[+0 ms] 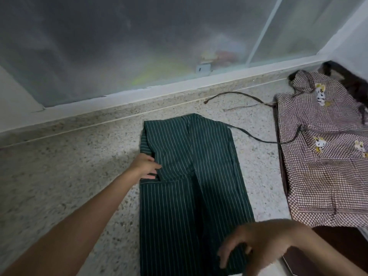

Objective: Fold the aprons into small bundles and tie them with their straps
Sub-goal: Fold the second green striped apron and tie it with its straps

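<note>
Head view shows the green striped apron (191, 176) folded lengthwise at frame centre on the counter (69, 166), soft, light and likely to slump, best pinched at folded edges: left hand (146, 165) touches its edge with relaxed fingers, right hand (258, 242) hovers spread.

Dim, grey, flat daylight through frosted window (139, 42) at 12 o'clock. Soft shadow under right hand (264, 242) at 5 o'clock, which is motion-blurred. Wide-angle bending at edges; overall grainy, soft.
</note>
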Demonstrator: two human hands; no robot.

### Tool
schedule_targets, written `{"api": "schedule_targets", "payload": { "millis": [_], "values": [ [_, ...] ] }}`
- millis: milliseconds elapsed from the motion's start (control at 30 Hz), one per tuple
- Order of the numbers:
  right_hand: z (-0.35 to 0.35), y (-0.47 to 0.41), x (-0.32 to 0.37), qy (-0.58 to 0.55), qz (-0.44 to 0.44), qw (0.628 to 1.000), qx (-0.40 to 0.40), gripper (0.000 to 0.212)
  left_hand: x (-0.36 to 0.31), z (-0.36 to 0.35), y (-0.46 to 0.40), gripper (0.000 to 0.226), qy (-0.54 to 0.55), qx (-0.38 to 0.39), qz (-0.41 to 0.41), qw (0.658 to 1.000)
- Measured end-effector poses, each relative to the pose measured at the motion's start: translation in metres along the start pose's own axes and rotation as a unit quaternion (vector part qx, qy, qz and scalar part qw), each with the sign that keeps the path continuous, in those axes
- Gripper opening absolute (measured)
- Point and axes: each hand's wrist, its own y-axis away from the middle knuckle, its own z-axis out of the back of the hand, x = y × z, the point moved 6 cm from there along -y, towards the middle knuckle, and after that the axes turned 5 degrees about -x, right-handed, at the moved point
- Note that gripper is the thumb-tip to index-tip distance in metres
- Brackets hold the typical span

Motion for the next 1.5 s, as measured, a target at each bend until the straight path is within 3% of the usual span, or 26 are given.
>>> {"api": "schedule_targets", "payload": {
  "millis": [33, 100, 167, 200, 267, 400, 467, 567, 633, 700, 733, 833, 900, 1033, 1133, 1200, 1233, 1300, 1367, 1433, 1500],
  "values": [
    [0.012, -0.008, 0.000, -0.006, 0.002, 1.000, -0.029, 0.027, -0.001, 0.000, 0.002, 0.052, -0.002, -0.003, -0.005, 1.000],
    [0.058, -0.029, 0.001, -0.067, -0.006, 0.971, -0.230, 0.016, 0.000, 0.000, 0.006, 0.047, -0.011, -0.001, -0.011, 1.000],
    [0.107, -0.050, -0.007, -0.071, -0.034, 0.886, -0.458, 0.024, 0.005, -0.003, 0.008, 0.047, -0.030, 0.007, -0.012, 0.999],
    [0.122, -0.063, -0.009, -0.057, -0.049, 0.855, -0.513, 0.035, 0.007, -0.004, 0.008, 0.048, -0.039, 0.005, -0.014, 0.999],
    [0.135, -0.094, -0.012, -0.055, -0.090, 0.841, -0.530, 0.049, 0.009, -0.007, 0.007, 0.052, -0.051, -0.004, -0.019, 0.999],
    [0.142, -0.112, -0.001, -0.044, -0.115, 0.811, -0.572, 0.037, 0.008, -0.011, 0.012, 0.040, -0.019, 0.005, -0.002, 1.000],
    [0.143, -0.115, 0.008, -0.076, -0.091, 0.823, -0.556, 0.034, 0.005, -0.013, 0.019, 0.027, 0.039, 0.026, 0.015, 0.999],
    [0.141, -0.123, 0.011, -0.263, -0.079, 0.851, -0.447, 0.034, -0.002, -0.013, 0.034, 0.010, 0.117, 0.049, 0.030, 0.991],
    [0.136, -0.118, 0.011, -0.309, -0.107, 0.880, -0.345, 0.049, -0.012, -0.008, 0.047, 0.011, 0.142, 0.060, 0.024, 0.988],
    [0.132, -0.095, 0.026, -0.310, -0.083, 0.903, -0.285, 0.050, -0.022, 0.000, 0.062, 0.019, 0.164, 0.066, 0.010, 0.984],
    [0.130, -0.078, 0.038, -0.327, -0.037, 0.905, -0.270, 0.030, -0.027, 0.005, 0.073, 0.019, 0.173, 0.069, 0.002, 0.983],
    [0.109, -0.024, 0.070, -0.334, 0.082, 0.901, -0.264, 0.020, -0.034, 0.016, 0.120, 0.013, 0.142, 0.090, -0.030, 0.985],
    [0.076, -0.002, 0.074, -0.302, 0.109, 0.913, -0.251, 0.023, -0.023, 0.020, 0.149, 0.024, 0.084, 0.102, -0.044, 0.990],
    [-0.005, -0.013, 0.040, -0.258, 0.043, 0.939, -0.225, 0.027, 0.038, 0.015, 0.172, 0.061, -0.079, 0.092, -0.016, 0.993],
    [-0.052, -0.051, 0.005, -0.275, -0.048, 0.931, -0.237, 0.028, 0.088, 0.004, 0.162, 0.067, -0.145, 0.065, 0.036, 0.987],
    [-0.068, -0.075, -0.014, -0.256, -0.091, 0.917, -0.292, 0.028, 0.119, -0.006, 0.154, 0.062, -0.151, 0.051, 0.057, 0.986],
    [-0.070, -0.086, -0.016, -0.239, -0.094, 0.910, -0.327, 0.037, 0.131, -0.007, 0.148, 0.059, -0.153, 0.039, 0.054, 0.986],
    [-0.068, -0.098, -0.012, -0.155, -0.071, 0.900, -0.402, 0.055, 0.148, -0.004, 0.135, 0.050, -0.171, -0.021, 0.015, 0.985],
    [-0.073, -0.094, -0.004, -0.125, -0.031, 0.893, -0.431, 0.060, 0.154, 0.002, 0.129, 0.035, -0.231, -0.095, -0.051, 0.967],
    [-0.092, -0.087, -0.001, -0.138, -0.006, 0.916, -0.376, 0.054, 0.158, 0.005, 0.132, 0.020, -0.274, -0.142, -0.088, 0.947],
    [-0.117, -0.083, -0.002, -0.117, 0.011, 0.955, -0.272, 0.028, 0.163, 0.009, 0.134, 0.018, -0.279, -0.164, -0.104, 0.941]
  ]
}}
